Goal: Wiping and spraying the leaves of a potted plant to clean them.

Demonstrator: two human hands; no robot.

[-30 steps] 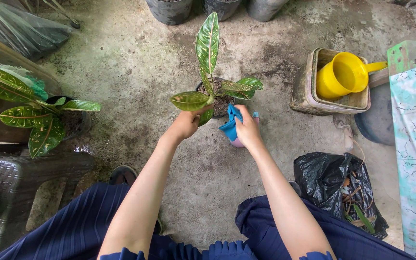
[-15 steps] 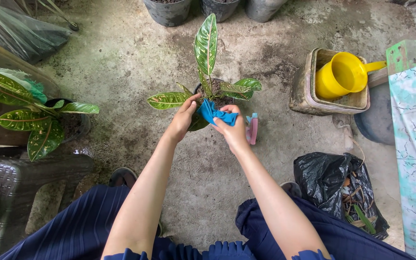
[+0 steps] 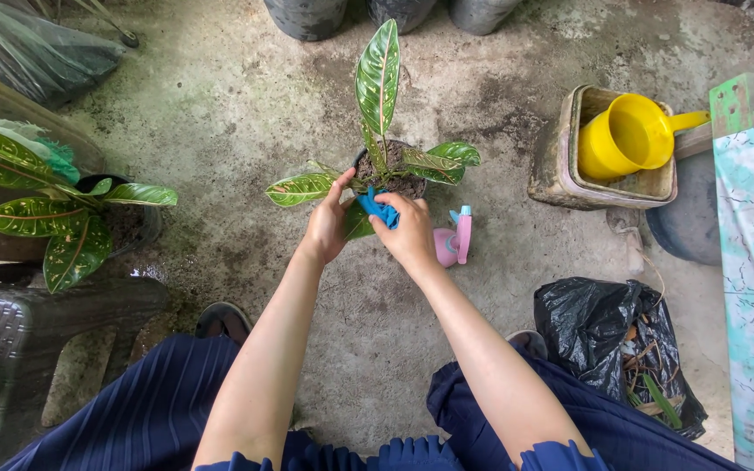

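The hands hide most of the pot [image 3: 392, 185], which sits on the concrete floor [image 3: 220, 113]. The right hand [image 3: 410, 234] is closed on a blue cloth [image 3: 380, 209], pressed to a low leaf [image 3: 358, 220]; the left hand [image 3: 328, 223] holds that leaf from beside. A pink sprayer [image 3: 453, 242] is half covered just right. Bare floor lies left and ahead.

Potted plant [image 3: 386, 166] standing mid-floor as landmark; spray bottle [image 3: 454, 240] lying just beside it to the right, scoop [image 3: 630, 135] sitting in a tub [image 3: 560, 166] farther right. Bag [image 3: 613, 344] lying right and nearer; second potted plant [image 3: 71, 218] standing well apart to the left.
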